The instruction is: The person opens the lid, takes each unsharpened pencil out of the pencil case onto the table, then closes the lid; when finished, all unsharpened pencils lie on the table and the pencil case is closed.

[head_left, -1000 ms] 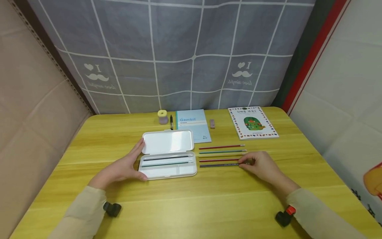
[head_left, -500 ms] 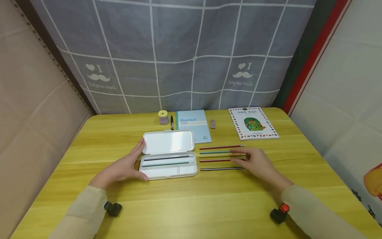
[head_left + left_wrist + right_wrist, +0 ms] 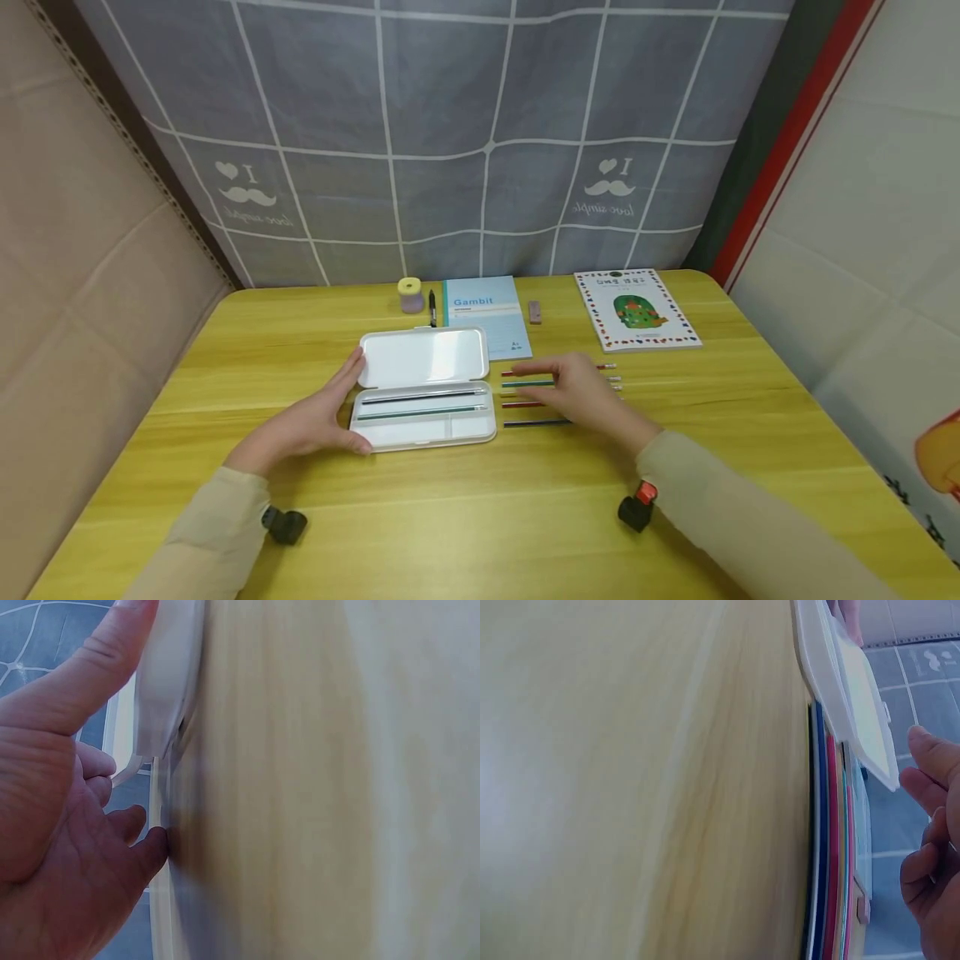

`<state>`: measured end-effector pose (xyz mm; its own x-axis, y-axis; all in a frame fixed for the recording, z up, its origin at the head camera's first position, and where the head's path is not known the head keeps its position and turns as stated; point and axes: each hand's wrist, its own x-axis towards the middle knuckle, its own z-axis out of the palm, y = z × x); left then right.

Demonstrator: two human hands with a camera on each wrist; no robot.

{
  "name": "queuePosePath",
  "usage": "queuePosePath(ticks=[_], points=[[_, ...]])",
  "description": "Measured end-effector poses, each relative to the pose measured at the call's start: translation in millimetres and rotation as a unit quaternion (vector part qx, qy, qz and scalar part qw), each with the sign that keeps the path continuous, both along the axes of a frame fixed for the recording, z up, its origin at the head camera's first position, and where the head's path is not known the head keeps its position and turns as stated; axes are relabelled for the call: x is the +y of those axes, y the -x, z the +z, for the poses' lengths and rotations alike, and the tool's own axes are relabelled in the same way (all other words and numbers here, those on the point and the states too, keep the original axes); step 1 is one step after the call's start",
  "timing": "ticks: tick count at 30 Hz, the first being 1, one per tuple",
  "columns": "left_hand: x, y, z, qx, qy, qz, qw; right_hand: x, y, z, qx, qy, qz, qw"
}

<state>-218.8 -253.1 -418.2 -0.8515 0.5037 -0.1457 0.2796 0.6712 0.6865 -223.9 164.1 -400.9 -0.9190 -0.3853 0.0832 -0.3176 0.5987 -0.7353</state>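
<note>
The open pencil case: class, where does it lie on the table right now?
In the head view, the pencil case lies left of centre on the table, just left of the row of loose pencils and nearer than the Gambit notebook.

Person's sleeves are long & beige; L wrist has sm. blk boxy cam, R wrist blk cam w/ red pc.

"Gambit" on blue notebook; mirrored "love simple" on grey cloth
</note>
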Motion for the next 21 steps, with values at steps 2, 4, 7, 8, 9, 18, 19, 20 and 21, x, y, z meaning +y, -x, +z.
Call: queuePosePath(ticks=[2,4,7,8,9,18,19,20,21], points=[[-0.3,-0.7,0.5,0.000,0.002,0.001,1.0000,-11,3.8,-1.6,0.002,-0.006,0.016,0.9998],[-0.5,-1.3,0.9,0.001,0.004,0.002,1.0000,-22,6.7,-3.4,0.004,-0.013,0.027,0.9995],[0.0,-1.6,1.0,-0.001,0.006,0.002,1.0000,-35,10.1,-6.0,0.005,-0.022,0.038,0.9990],[0.3,-1.4,0.7,-0.001,0.006,0.002,1.0000,-39,11.0,-6.8,0.002,-0.024,0.042,0.9988],[0.6,-1.3,0.5,-0.002,0.005,0.001,1.0000,-42,11.6,-7.1,-0.003,-0.028,0.044,0.9987],[0.6,-1.2,0.9,-0.009,0.003,0.007,0.9999,-61,14.5,-8.7,0.000,-0.089,0.066,0.9939],[0.3,-1.4,1.0,-0.009,0.003,0.008,0.9999,-63,14.7,-9.1,0.006,-0.098,0.067,0.9929],[0.1,-1.5,1.2,-0.009,0.002,0.008,0.9999,-65,14.7,-9.4,0.011,-0.108,0.067,0.9918],[-0.1,-1.6,1.3,-0.009,0.003,0.008,0.9999,-66,14.6,-9.7,0.019,-0.119,0.067,0.9905]])
